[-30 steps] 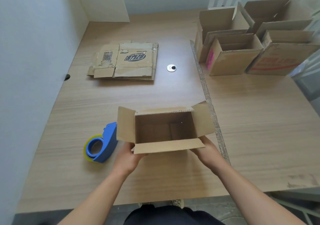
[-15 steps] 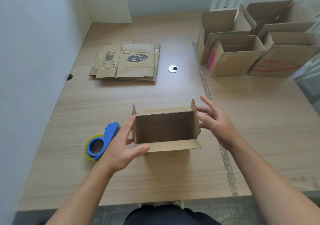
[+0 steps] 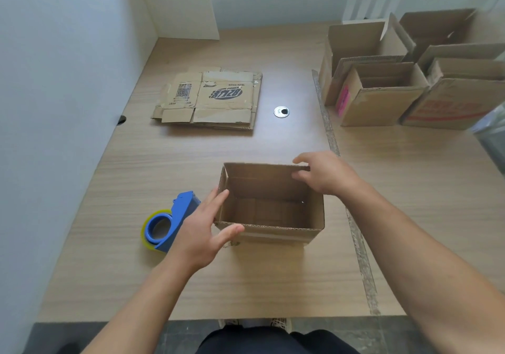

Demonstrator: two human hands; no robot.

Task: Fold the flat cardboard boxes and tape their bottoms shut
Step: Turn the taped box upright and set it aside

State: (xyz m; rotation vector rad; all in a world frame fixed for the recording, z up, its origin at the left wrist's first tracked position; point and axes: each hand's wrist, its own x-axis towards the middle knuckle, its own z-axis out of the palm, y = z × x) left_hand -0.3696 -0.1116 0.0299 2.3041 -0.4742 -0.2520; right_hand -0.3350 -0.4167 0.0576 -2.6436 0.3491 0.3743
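Brown cardboard box [image 3: 273,209] stands upright and open-topped on the wooden table [image 3: 273,280], near its front edge. The left hand [image 3: 200,230] lies against the box's near left corner, fingers straight along the left wall, thumb spread across the front rim. The right hand [image 3: 328,173] is at the far right corner, fingers curled over the far rim, apparently pinching that wall. A blue tape dispenser [image 3: 166,222] sits just left of the box. A flat cardboard stack [image 3: 213,99] lies far left, and folded boxes [image 3: 382,94] stand far right.
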